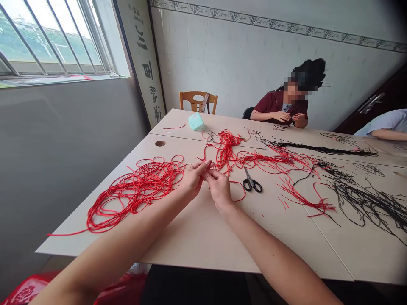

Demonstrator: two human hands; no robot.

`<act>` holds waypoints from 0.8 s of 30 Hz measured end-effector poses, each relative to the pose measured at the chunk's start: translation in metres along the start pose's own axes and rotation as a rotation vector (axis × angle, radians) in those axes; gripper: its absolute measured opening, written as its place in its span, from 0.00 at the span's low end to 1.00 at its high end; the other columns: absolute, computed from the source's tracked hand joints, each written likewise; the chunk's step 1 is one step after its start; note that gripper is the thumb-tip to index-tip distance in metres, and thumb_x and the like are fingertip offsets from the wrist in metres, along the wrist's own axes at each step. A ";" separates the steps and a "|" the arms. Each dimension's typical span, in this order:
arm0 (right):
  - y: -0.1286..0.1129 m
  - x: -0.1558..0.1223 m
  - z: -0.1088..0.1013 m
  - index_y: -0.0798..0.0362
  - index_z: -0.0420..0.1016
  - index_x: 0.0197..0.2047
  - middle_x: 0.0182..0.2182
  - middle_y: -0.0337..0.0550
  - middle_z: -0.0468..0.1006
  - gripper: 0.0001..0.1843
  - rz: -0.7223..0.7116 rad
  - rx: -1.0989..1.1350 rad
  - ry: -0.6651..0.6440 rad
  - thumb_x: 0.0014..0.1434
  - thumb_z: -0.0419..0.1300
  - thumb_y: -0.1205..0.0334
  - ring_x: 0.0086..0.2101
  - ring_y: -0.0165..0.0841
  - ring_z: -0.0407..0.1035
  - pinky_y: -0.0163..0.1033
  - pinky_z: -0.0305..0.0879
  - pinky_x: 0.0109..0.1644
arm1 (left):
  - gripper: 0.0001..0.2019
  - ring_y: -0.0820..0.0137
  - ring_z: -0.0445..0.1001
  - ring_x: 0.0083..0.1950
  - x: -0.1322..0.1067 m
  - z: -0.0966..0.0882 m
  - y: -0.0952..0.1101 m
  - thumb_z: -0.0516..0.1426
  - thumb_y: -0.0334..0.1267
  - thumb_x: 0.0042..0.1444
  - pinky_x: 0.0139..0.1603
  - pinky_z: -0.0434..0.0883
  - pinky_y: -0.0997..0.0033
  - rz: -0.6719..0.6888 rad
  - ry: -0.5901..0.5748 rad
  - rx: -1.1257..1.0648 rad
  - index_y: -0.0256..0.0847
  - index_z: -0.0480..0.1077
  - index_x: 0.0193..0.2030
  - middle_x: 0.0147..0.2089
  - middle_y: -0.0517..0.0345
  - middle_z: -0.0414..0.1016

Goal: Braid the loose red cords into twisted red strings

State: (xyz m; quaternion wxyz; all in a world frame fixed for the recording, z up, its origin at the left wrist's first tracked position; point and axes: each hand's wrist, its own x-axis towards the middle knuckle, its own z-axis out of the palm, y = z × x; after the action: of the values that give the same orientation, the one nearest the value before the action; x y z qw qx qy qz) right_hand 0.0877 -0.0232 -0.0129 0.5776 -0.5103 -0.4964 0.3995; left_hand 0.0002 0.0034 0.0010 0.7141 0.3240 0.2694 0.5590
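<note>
Pinching hands: both were closed to thumb-and-finger grips, the left hand and right hand meeting at their tips over the middle of the tabletop; a red cord was gripped between them, largely hidden by the fingers.
Tabletop: pale and jointed, with a round hole at the left; it bore a loose red coil left of the hands, a knotted red bundle just beyond them, black-handled scissors to the right, and black cords farther right.
Far side: a pale green packet lay near a wooden chair; a co-worker in a dark red top sat with both hands raised together.
Room: a barred window stood at the left, and a tiled wall with a patterned border closed the back.
Cord axis: beside the right hand, the visible length ran rightward, then curved back toward the wrist; the direction of the pinched part could not be told.
Coil axis: slanting from near left to far right, its loose end pointing left.
</note>
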 end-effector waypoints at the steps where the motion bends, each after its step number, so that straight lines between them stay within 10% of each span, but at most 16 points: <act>1: 0.001 0.000 0.000 0.56 0.77 0.32 0.24 0.40 0.74 0.17 -0.003 -0.002 -0.007 0.48 0.61 0.49 0.28 0.31 0.63 0.35 0.60 0.33 | 0.11 0.74 0.72 0.33 0.000 0.000 -0.001 0.66 0.39 0.42 0.34 0.66 0.74 0.003 0.003 0.000 0.35 0.74 0.31 0.33 0.55 0.76; 15: 0.005 0.015 -0.001 0.54 0.72 0.23 0.16 0.35 0.66 0.13 0.020 -0.152 -0.079 0.48 0.59 0.52 0.19 0.26 0.52 0.33 0.49 0.23 | 0.10 0.75 0.70 0.32 -0.003 0.003 -0.011 0.65 0.41 0.42 0.35 0.66 0.75 0.158 0.139 0.081 0.36 0.74 0.28 0.30 0.57 0.75; 24: -0.028 0.020 -0.041 0.56 0.73 0.25 0.20 0.36 0.71 0.10 0.353 0.018 -0.600 0.42 0.66 0.58 0.20 0.22 0.59 0.30 0.54 0.24 | 0.12 0.71 0.74 0.36 0.004 -0.009 0.002 0.66 0.42 0.40 0.37 0.68 0.73 0.058 0.088 0.153 0.36 0.73 0.29 0.32 0.54 0.76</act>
State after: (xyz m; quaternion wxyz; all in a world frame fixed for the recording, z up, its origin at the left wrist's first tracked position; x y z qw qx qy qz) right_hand 0.1301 -0.0164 0.0189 0.3324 -0.4428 -0.5447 0.6299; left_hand -0.0071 0.0092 -0.0032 0.6584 0.3603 0.3328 0.5709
